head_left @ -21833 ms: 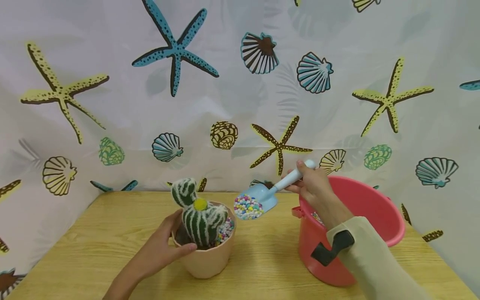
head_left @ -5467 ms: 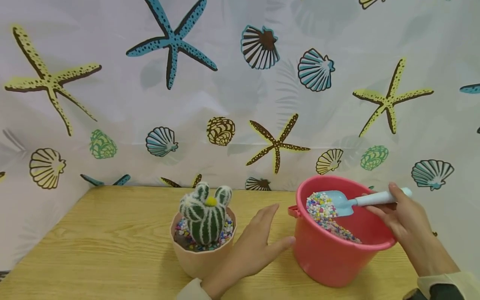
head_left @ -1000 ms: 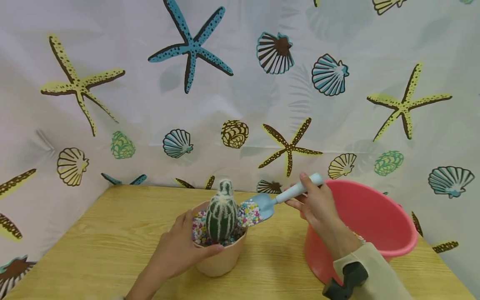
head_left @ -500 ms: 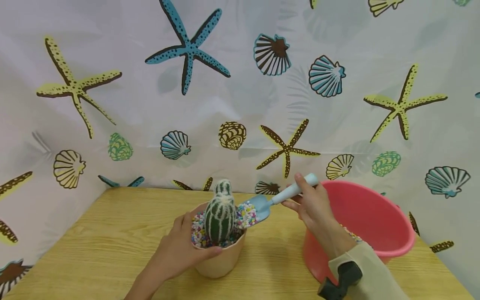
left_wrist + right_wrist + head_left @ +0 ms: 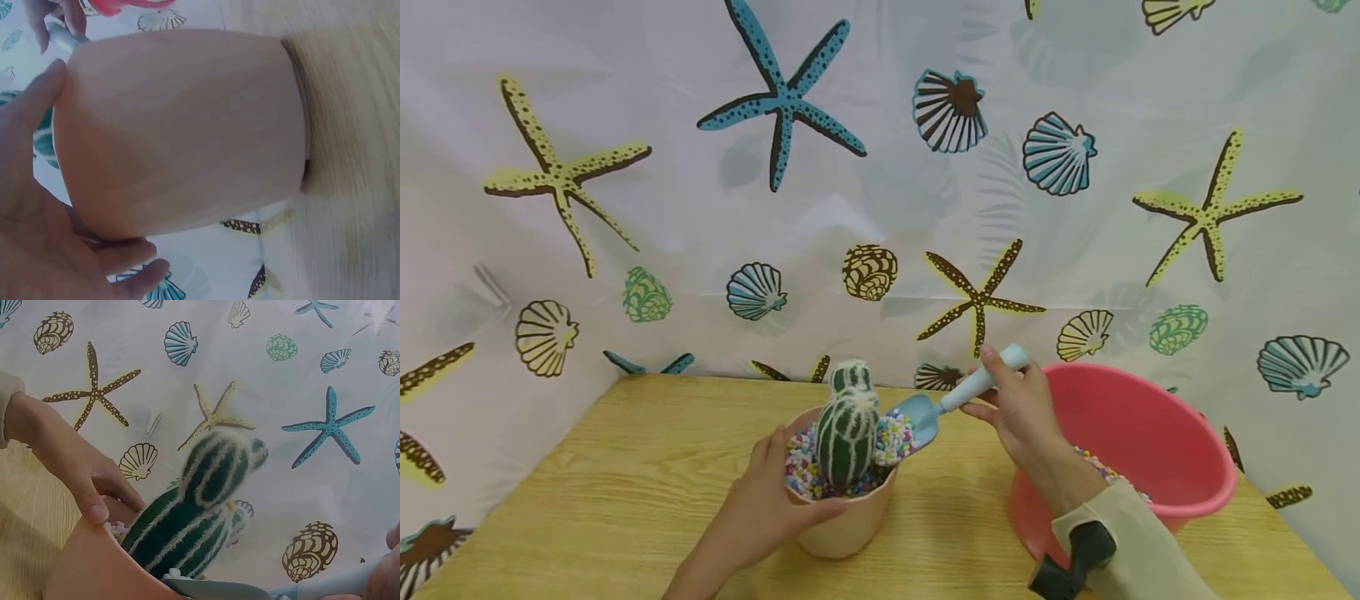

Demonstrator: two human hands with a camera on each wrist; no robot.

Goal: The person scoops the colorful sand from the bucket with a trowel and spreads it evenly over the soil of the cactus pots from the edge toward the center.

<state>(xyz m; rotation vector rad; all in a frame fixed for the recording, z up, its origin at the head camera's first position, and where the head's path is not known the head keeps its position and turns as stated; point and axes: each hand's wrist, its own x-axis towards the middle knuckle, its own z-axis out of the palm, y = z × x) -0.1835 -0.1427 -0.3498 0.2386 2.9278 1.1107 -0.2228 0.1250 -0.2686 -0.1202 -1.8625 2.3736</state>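
Observation:
In the head view a peach flowerpot (image 5: pixel 844 525) stands on the table with a green, white-striped knitted cactus (image 5: pixel 846 437) in it. Colourful pebbles (image 5: pixel 802 467) lie around the cactus, and darker soil shows at its front right. My left hand (image 5: pixel 760 500) grips the pot's left side, thumb along the front rim; the left wrist view shows fingers around the pot wall (image 5: pixel 181 131). My right hand (image 5: pixel 1026 408) holds a light blue hand trowel (image 5: pixel 977 387) by its handle. Its pebble-loaded blade tilts down over the right rim, close to the cactus.
A red bucket (image 5: pixel 1138 417) stands at the right behind my right forearm, with more pebbles (image 5: pixel 1108 471) inside. Behind the wooden table (image 5: pixel 625 467) hangs a white curtain (image 5: pixel 850 208) printed with starfish and shells.
Earlier the trowel scooped pebbles in the bucket while my left hand was off the pot. Since then the pot has been turned, my left hand grips it, and the loaded blade has lowered onto the rim.

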